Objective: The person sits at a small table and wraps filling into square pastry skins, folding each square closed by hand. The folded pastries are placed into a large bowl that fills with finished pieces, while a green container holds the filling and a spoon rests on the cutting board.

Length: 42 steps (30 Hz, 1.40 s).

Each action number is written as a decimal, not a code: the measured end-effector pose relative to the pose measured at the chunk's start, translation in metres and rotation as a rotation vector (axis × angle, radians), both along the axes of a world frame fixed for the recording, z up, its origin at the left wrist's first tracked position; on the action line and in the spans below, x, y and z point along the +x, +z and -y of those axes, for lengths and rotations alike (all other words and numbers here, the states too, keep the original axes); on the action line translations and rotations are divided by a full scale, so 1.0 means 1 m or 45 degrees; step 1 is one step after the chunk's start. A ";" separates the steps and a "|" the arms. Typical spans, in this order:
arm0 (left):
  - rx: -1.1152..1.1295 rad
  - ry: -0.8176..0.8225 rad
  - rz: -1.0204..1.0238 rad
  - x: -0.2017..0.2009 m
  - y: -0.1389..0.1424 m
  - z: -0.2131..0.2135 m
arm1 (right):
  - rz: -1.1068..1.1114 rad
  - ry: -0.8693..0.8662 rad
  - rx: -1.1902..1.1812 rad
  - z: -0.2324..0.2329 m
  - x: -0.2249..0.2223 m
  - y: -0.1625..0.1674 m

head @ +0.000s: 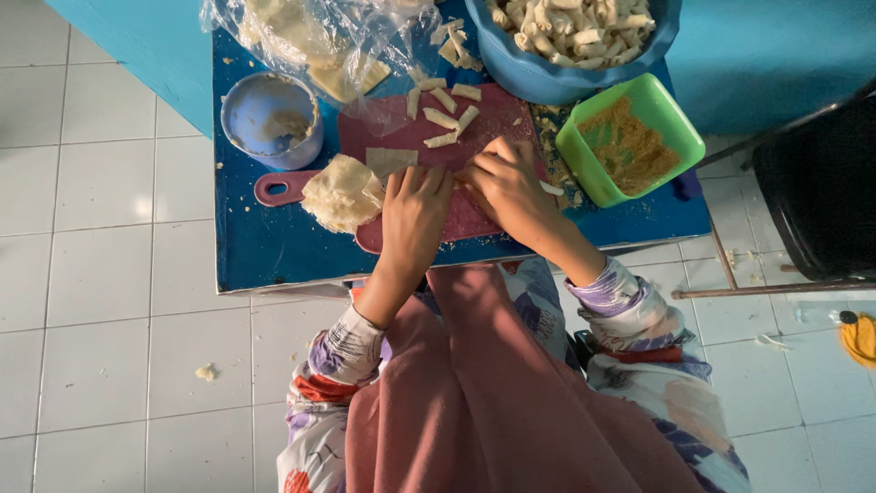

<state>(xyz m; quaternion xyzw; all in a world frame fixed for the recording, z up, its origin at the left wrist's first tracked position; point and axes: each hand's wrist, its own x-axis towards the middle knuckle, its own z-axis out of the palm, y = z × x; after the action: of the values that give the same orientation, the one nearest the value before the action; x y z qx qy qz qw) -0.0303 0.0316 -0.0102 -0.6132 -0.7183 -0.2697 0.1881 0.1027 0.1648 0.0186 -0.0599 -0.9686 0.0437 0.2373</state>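
Hands first, from the head camera: left hand [412, 208] lies palm down on the red cutting board [474, 119], fingers together and pressed flat, and right hand [505, 181] sits just beside it, fingertips curled down onto the board where the two hands meet. Something small is probably under those fingertips, but I can't tell what, it's hidden. Just left of the left hand there's a stack of thin wrapper sheets [342, 192], and one single wrapper [391, 161] lies touching the tips of the left fingers. Past both hands, further up the board, a few finished little rolls [444, 117] lie scattered. Beyond those is a blue bowl [529, 78] heaped with the same rolls. Right of the right hand, very near, sits a green container [677, 137] with brownish crumbly filling in it. Up and left of the left hand is a small blue tub [271, 119], plus a crumpled plastic bag [310, 36] with more wrappers inside. Everything rests on a blue table [274, 246].
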 end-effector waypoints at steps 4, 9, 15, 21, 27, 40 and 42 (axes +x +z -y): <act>-0.030 0.026 0.000 0.001 0.009 0.001 | 0.010 0.026 0.014 -0.001 -0.002 0.004; 0.118 0.006 0.194 0.004 0.038 0.025 | 0.088 0.093 -0.355 -0.015 0.007 0.011; 0.259 0.056 0.522 -0.003 0.067 0.056 | 0.227 0.353 -2.119 -0.055 0.015 0.000; 0.361 -0.289 1.159 0.025 0.067 0.049 | 0.030 0.562 -2.528 -0.045 0.015 -0.026; 0.283 -0.275 1.376 0.026 0.062 0.048 | -0.186 0.326 -2.069 -0.016 0.018 -0.022; 0.274 -0.275 1.451 0.018 0.040 0.038 | -0.168 0.101 -1.748 0.006 0.020 -0.018; 0.195 -0.131 1.288 0.020 0.042 0.039 | -0.076 -0.052 -1.521 0.004 0.018 -0.011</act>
<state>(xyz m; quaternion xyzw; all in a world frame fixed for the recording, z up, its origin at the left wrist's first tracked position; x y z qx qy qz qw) -0.0104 -0.0073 0.0319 -0.4249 -0.6665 -0.5934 -0.1520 0.1206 0.1606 0.0078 -0.2004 -0.7678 0.5780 0.1904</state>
